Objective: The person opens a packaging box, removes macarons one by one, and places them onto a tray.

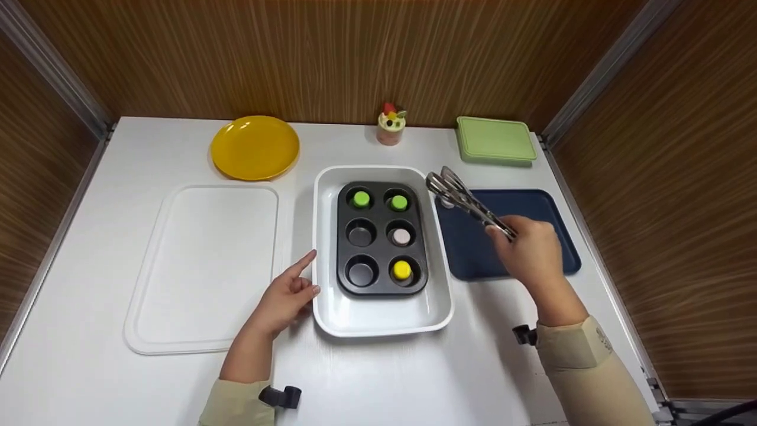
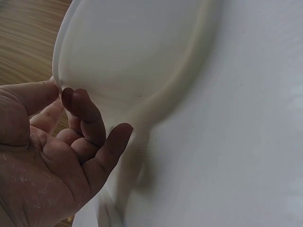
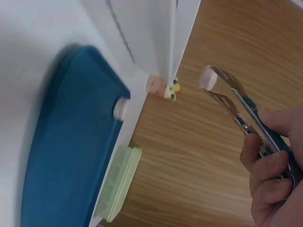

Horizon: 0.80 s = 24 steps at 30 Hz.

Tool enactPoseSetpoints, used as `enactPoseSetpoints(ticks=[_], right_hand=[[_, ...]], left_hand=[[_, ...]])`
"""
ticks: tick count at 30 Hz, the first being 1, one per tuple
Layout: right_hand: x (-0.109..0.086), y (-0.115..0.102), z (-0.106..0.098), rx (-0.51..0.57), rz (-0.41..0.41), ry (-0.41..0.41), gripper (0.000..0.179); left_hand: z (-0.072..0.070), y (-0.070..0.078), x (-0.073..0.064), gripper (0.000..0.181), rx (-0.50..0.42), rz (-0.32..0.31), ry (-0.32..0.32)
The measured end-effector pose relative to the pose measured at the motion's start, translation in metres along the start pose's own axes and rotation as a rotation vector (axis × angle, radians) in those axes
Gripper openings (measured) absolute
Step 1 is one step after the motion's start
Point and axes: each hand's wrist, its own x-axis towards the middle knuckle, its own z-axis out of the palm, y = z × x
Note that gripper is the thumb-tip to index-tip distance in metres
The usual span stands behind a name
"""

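Observation:
Thumb and curled fingers of my left hand [image 1: 287, 302] pinch the left rim of a deep white tray [image 1: 378, 316]. Inside it lies a dark muffin tin [image 1: 381, 245] whose cups hold two green cylinders, one pale cylinder [image 1: 401, 237] and one yellow cylinder [image 1: 402, 270]; two left cups are bare. My right hand [image 1: 532, 248] grips metal tongs [image 1: 473, 204], raised over the tray's right rim. A small pale cylinder [image 3: 208, 78] sits between the tong tips in the right wrist view. Another pale cylinder [image 3: 121, 109] is on the blue tray [image 1: 502, 236].
A flat white lid-like board [image 1: 207, 266] lies at left, with a yellow plate [image 1: 255, 148] behind it. At the back stand a dessert cup [image 1: 390, 125] and a light-green lidded box [image 1: 497, 140]. Wood-patterned walls [image 1: 331, 59] enclose the table's back and sides.

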Motion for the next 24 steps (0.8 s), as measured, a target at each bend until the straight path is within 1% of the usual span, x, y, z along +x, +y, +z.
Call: enactPoseSetpoints(ticks=[3, 10, 19, 24], right_hand=[[0.001, 0.005, -0.004, -0.015, 0.017, 0.001, 0.014], [0.003, 0.015, -0.013, -0.059, 0.078, -0.044, 0.017], [0.003, 0.033, -0.022, -0.104, 0.130, -0.054, 0.020], [0.004, 0.041, -0.024, -0.114, 0.154, -0.061, 0.021]], left_hand=[[-0.001, 0.000, 0.000, 0.072, -0.004, 0.001, -0.005], [0.000, -0.001, 0.000, 0.072, -0.008, -0.002, -0.004], [0.001, -0.002, 0.000, 0.071, -0.019, -0.003, 0.015], [0.001, -0.002, 0.000, 0.070, -0.021, -0.002, 0.013]])
